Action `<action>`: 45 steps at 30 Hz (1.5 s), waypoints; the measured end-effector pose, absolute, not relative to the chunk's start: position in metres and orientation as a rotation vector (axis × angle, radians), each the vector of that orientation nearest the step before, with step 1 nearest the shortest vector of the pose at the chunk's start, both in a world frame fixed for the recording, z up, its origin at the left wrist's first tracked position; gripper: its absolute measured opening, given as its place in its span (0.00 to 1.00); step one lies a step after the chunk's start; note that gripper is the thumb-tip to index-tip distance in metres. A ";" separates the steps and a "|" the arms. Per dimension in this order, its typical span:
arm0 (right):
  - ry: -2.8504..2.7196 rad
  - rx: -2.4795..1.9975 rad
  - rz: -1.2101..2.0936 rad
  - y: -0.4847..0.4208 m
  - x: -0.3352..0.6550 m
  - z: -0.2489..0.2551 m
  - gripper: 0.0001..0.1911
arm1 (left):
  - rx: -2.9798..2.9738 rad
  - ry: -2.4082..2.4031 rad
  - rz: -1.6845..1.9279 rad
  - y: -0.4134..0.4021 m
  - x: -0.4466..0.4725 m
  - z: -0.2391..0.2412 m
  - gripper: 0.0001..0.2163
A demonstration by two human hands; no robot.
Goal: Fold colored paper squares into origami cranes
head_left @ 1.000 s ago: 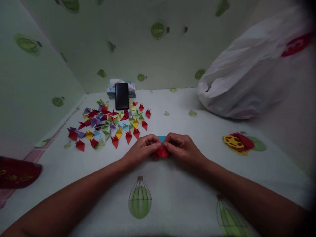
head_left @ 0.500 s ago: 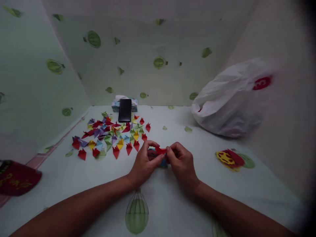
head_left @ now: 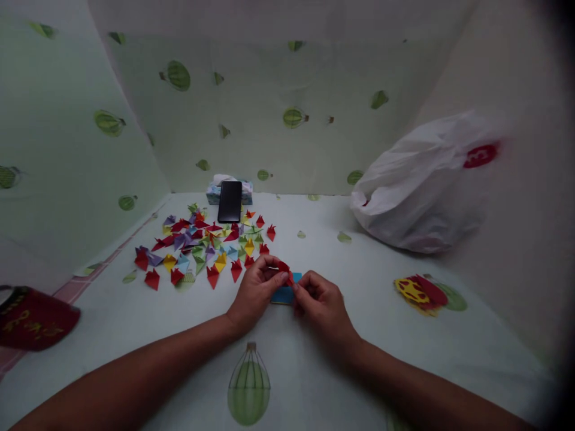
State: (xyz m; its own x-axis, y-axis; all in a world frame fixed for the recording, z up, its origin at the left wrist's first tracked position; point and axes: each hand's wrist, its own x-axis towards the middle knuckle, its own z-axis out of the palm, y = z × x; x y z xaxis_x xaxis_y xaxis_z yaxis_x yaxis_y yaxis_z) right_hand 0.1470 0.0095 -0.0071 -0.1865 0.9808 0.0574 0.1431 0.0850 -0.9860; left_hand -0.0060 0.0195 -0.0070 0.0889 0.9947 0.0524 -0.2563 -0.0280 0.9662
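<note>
My left hand and right hand are covering most of the red paper piece, so I am not making out its folds, and hiding part of the blue paper. The left edge is cutting off a dark red object.

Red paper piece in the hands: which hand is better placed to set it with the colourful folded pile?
Probably the left hand. Both it and the right hand pinch the red paper piece, but the folded pile lies on the left, just beyond that hand; the right would have to cross over.
</note>
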 end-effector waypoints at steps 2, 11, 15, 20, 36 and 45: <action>-1.523 -1.151 1.268 0.011 0.150 -0.007 0.17 | 1.079 0.930 1.233 0.021 -0.010 -0.007 0.12; -1.516 -0.946 1.533 0.022 0.160 -0.001 0.14 | 1.011 0.908 1.110 0.026 -0.016 -0.006 0.12; -1.534 -0.949 1.613 0.020 0.159 -0.004 0.16 | 1.008 0.902 1.095 0.027 -0.016 -0.007 0.11; -1.325 -0.957 1.592 0.027 0.162 -0.010 0.14 | 1.036 0.907 1.058 0.029 -0.017 -0.007 0.12; -1.327 -1.101 1.495 0.024 0.157 -0.009 0.13 | 1.178 0.977 0.912 0.016 -0.011 -0.003 0.11; -1.444 -1.217 1.381 0.024 0.157 -0.010 0.12 | 1.176 0.994 0.909 0.016 -0.009 -0.003 0.09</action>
State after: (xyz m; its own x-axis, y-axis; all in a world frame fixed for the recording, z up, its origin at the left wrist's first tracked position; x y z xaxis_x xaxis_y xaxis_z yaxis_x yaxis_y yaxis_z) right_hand 0.1571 0.0238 -0.0099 -0.2369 0.9685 -0.0774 0.1204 -0.0498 -0.9915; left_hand -0.0093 0.0156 -0.0033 0.3103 0.9407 -0.1369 -0.0521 0.1606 0.9856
